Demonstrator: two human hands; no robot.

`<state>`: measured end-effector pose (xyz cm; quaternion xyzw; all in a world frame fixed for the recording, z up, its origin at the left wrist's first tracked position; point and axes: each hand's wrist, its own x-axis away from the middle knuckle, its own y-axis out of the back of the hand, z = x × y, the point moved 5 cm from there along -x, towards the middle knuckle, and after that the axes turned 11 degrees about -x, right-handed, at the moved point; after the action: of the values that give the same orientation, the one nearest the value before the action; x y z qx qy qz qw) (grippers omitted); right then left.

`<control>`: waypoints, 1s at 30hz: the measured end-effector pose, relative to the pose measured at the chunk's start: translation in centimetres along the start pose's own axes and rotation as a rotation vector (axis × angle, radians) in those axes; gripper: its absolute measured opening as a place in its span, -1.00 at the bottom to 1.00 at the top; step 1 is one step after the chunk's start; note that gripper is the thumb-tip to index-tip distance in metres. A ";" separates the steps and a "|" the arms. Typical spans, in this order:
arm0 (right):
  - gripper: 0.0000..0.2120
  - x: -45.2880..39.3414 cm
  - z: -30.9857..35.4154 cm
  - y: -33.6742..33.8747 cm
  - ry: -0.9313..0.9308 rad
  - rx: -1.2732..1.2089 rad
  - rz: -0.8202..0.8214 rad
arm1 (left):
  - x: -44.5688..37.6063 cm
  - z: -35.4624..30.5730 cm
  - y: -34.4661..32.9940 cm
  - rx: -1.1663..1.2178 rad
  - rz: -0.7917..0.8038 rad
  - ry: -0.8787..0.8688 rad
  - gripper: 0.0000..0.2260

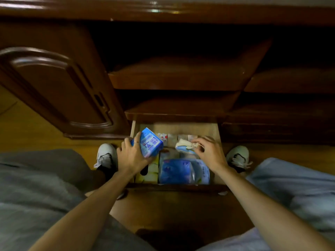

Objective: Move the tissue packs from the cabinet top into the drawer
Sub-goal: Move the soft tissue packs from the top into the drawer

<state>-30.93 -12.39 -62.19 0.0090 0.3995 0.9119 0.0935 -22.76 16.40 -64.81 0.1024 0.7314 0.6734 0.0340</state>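
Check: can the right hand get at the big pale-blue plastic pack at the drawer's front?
Probably not yet. The big pale-blue plastic pack lies uncovered in the open drawer, just below the right hand, but that hand is pinching a small white and blue item.

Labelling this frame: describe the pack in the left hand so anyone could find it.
Start at the open drawer low in the dark wooden cabinet. Over its left edge, the left hand grips a blue tissue pack, the only one tilted up, barcode showing.
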 end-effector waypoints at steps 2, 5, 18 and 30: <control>-0.80 0.2 0.0 -1.9 -0.048 -0.086 0.161 | -0.1 0.4 -1.1 -0.004 0.014 0.009 0.04; -0.88 1.8 -0.4 -6.4 -0.106 -0.053 0.629 | -0.5 0.1 -1.8 -0.040 -0.003 -0.002 0.01; -0.40 0.0 -3.8 -12.2 0.032 0.254 0.626 | -0.8 -1.0 -2.8 -0.136 -0.023 -0.102 -0.07; -0.77 -1.4 -3.1 -12.6 -0.071 -0.042 0.695 | -1.3 -0.9 -3.1 -0.144 -0.028 -0.121 -0.06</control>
<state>-27.75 -6.52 -73.41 0.1742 0.3502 0.8964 -0.2086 -21.94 15.08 -67.97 0.1297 0.6791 0.7162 0.0948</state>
